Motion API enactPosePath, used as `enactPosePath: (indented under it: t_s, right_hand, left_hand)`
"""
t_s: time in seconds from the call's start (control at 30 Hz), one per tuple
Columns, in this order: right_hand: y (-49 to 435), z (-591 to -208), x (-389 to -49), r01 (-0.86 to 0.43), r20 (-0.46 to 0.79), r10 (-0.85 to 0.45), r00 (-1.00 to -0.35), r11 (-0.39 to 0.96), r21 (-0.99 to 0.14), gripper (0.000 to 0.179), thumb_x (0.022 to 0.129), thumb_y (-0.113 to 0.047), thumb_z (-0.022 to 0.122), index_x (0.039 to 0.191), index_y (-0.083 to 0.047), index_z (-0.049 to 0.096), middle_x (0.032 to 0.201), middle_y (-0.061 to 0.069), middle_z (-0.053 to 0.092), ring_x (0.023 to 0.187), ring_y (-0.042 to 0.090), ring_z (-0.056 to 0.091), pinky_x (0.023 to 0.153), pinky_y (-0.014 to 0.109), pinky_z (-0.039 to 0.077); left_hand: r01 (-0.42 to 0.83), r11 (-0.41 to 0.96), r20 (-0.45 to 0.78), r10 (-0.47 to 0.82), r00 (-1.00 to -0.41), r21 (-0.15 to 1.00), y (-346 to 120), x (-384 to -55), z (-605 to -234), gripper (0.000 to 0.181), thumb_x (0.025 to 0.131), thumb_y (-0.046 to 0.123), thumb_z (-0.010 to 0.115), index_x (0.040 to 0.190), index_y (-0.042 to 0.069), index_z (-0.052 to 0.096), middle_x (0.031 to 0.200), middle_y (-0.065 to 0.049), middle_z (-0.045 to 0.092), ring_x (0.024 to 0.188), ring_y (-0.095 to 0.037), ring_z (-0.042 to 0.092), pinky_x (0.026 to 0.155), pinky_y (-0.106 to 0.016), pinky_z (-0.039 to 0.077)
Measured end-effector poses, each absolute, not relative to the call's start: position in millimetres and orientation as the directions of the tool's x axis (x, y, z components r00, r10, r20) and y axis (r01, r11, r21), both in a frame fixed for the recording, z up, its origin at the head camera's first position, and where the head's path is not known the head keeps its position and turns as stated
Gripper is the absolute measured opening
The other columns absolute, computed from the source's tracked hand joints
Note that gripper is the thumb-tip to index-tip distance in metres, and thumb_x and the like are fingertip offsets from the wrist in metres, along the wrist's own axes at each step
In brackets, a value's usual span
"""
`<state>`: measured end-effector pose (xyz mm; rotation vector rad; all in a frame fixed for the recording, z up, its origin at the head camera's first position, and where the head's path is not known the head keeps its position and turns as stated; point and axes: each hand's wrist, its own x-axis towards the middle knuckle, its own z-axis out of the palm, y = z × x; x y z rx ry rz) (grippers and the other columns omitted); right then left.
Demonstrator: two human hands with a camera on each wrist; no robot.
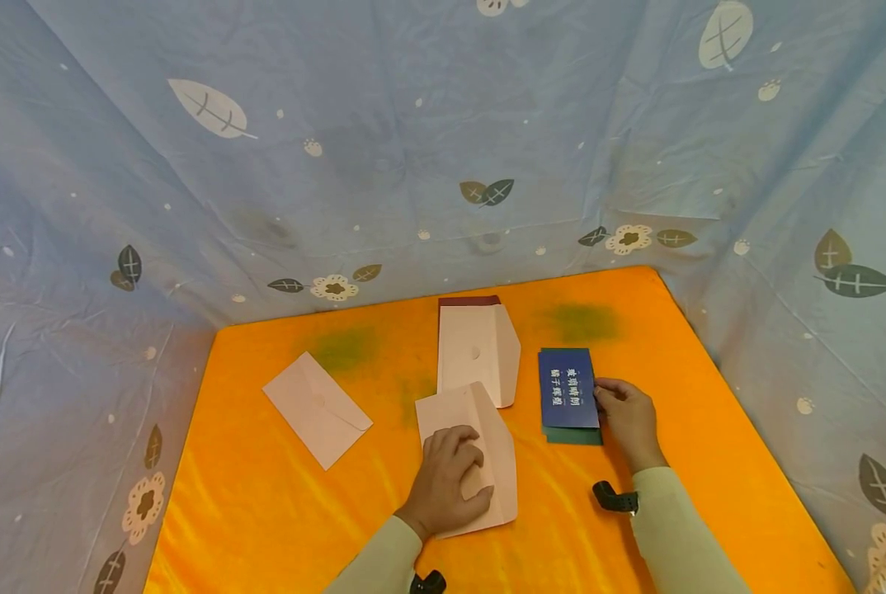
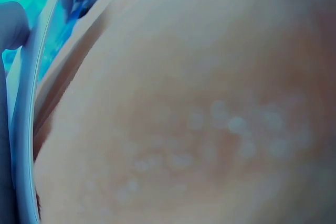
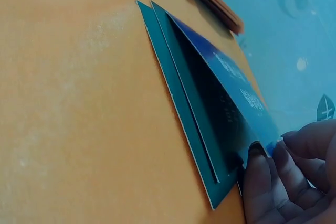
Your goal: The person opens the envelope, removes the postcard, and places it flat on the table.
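Observation:
My right hand (image 1: 629,419) pinches the right edge of a dark blue card (image 1: 562,388) with white lettering. That edge is raised, and the right wrist view shows a gap between it and the green cards (image 3: 186,114) beneath. My left hand (image 1: 449,483) rests on a pale pink envelope (image 1: 431,411), its fingers bent and spread over the paper. The envelope's flap (image 1: 504,462) lies unfolded to the right. In the left wrist view, a digit (image 2: 13,27) touches a pale paper edge (image 2: 32,87).
Behind the near envelope lies another pale envelope (image 1: 465,342), flap unfolded, with a dark red strip (image 1: 468,302) showing past its far edge. A third envelope (image 1: 318,412), flap folded down, lies at left on the orange cloth (image 1: 265,511). Patterned blue curtains (image 1: 406,148) surround the table.

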<state>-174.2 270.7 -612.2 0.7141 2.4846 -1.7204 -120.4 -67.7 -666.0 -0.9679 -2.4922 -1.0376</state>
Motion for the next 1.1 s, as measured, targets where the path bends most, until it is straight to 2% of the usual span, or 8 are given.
enactPosePath:
  t_s: [0.27, 0.73, 0.9, 1.1]
  right_hand:
    - [271.9, -613.0, -172.0, 0.39, -0.298, 0.364, -0.882, 0.211, -0.896, 0.035, 0.112, -0.017, 0.063, 0.138, 0.007, 0.067, 0.116, 0.024, 0.072, 0.086, 0.018, 0.071, 0.074, 0.022, 0.06]
    - [266.0, -609.8, -167.1, 0.368, -0.292, 0.332, -0.897, 0.194, -0.909, 0.033, 0.111, -0.017, 0.064, 0.135, 0.006, 0.068, 0.117, 0.022, 0.073, 0.089, 0.016, 0.07, 0.078, 0.021, 0.058]
    - [255.5, -608.2, -161.5, 0.376, -0.314, 0.281, -0.907, 0.201, -0.904, 0.035, 0.112, -0.019, 0.063, 0.137, 0.005, 0.068, 0.122, 0.023, 0.071, 0.095, 0.019, 0.07, 0.081, 0.02, 0.058]
    - [234.4, -605.9, -152.3, 0.352, -0.324, 0.176, -0.929, 0.157, -0.923, 0.032, 0.111, -0.014, 0.064, 0.134, 0.008, 0.067, 0.118, 0.023, 0.072, 0.094, 0.023, 0.072, 0.08, 0.025, 0.059]
  left_hand:
    - [0.676, 0.521, 0.474, 0.482, -0.737, 0.52, -67.6, -120.2, -665.4, 0.027, 0.084, 0.034, 0.078, 0.099, 0.02, 0.06, 0.137, -0.006, 0.059, 0.117, -0.024, 0.053, 0.093, -0.046, 0.038]
    - [0.675, 0.523, 0.47, 0.484, -0.738, 0.52, -67.4, -120.5, -664.4, 0.027, 0.085, 0.035, 0.077, 0.099, 0.021, 0.06, 0.137, -0.006, 0.059, 0.117, -0.024, 0.053, 0.094, -0.047, 0.039]
    - [0.674, 0.525, 0.471, 0.481, -0.739, 0.52, -67.5, -120.6, -664.9, 0.027, 0.084, 0.035, 0.077, 0.099, 0.021, 0.059, 0.137, -0.006, 0.059, 0.116, -0.024, 0.053, 0.093, -0.047, 0.039]
    - [0.672, 0.528, 0.47, 0.481, -0.74, 0.519, -67.7, -120.9, -666.5, 0.027, 0.084, 0.036, 0.077, 0.099, 0.022, 0.059, 0.137, -0.005, 0.059, 0.117, -0.024, 0.053, 0.093, -0.047, 0.039]
